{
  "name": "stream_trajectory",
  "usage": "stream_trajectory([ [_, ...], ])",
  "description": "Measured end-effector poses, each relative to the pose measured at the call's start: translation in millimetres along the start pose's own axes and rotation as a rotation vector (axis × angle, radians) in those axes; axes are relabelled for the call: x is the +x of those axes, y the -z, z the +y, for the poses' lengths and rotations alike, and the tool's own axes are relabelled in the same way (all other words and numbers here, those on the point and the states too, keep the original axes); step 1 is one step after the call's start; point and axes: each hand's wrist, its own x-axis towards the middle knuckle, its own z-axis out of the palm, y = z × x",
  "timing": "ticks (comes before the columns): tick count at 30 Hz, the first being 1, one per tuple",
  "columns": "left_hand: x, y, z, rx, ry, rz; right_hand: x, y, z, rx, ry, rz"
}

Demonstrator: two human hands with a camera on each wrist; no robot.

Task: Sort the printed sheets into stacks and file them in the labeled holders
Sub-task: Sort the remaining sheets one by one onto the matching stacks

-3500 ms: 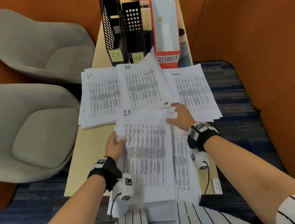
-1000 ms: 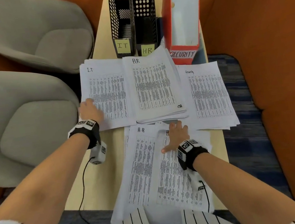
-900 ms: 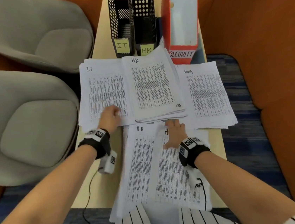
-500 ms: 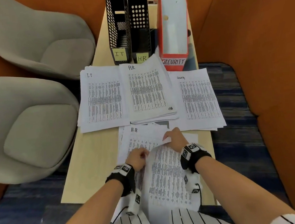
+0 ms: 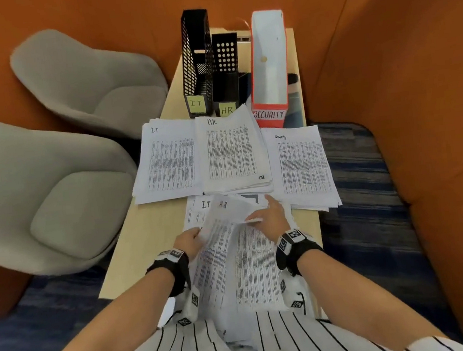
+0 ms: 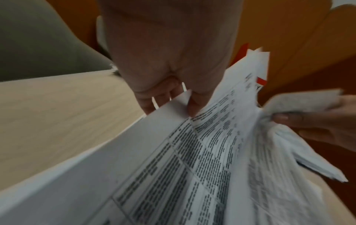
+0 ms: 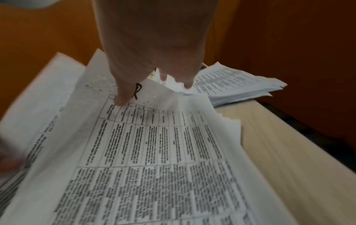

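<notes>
Three sorted stacks lie side by side: IT (image 5: pixel 168 162), HR (image 5: pixel 230 152) and Security (image 5: pixel 301 164). Behind them stand the black IT holder (image 5: pixel 196 64), the black HR holder (image 5: pixel 225 72) and the red and white Security holder (image 5: pixel 268 67). The unsorted pile (image 5: pixel 252 265) lies at the near edge. My left hand (image 5: pixel 193 234) (image 6: pixel 173 103) pinches the left edge of a sheet headed HR (image 5: pixel 223 216), lifted and tilted. My right hand (image 5: pixel 261 215) (image 7: pixel 150 89) pinches the curled top edge of a printed sheet (image 7: pixel 154 137), thumb beside a handwritten R.
The narrow wooden table (image 5: pixel 149 228) has bare room left of the pile. Two grey chairs (image 5: pixel 53 195) (image 5: pixel 93 84) stand close on the left. Orange walls close in behind and on the right, over blue carpet (image 5: pixel 359 218).
My left hand left the IT stack and came back to the pile. It has now raised the HR sheet by its left edge, showing a sheet headed IT beneath. My right hand stayed at the pile's top.
</notes>
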Motion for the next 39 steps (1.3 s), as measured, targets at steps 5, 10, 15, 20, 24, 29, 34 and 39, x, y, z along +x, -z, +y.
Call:
stream_trajectory([
  [5,-21.2,8.9,32.0,-0.384,-0.040,0.042,11.1,21.3,-32.8,-0.048,0.124,-0.091],
  [10,-34.0,14.3,55.9,-0.584,-0.114,0.032,8.9,41.6,-64.7,0.030,0.151,0.093],
  [15,-33.8,20.8,69.2,-0.489,-0.201,0.116,11.0,56.9,-80.4,0.138,0.253,0.237],
  [20,-23.8,70.6,73.7,-0.618,-0.179,0.110,2.2,75.7,-35.6,0.677,-0.178,0.324],
  [24,-24.9,100.9,93.1,-0.752,-0.278,0.043,-8.3,72.2,-37.9,1.037,-0.074,-0.018],
  [29,-24.0,109.5,86.7,-0.683,-0.400,0.107,-8.9,66.6,-69.9,1.080,0.046,0.159],
  [34,3.8,92.1,41.9,-0.422,-0.310,-0.129,-11.2,20.9,-66.4,0.783,-0.096,0.100],
  [39,39.0,93.8,16.9,-0.235,-0.322,-0.121,-3.0,10.4,-79.5,0.716,-0.175,0.252],
])
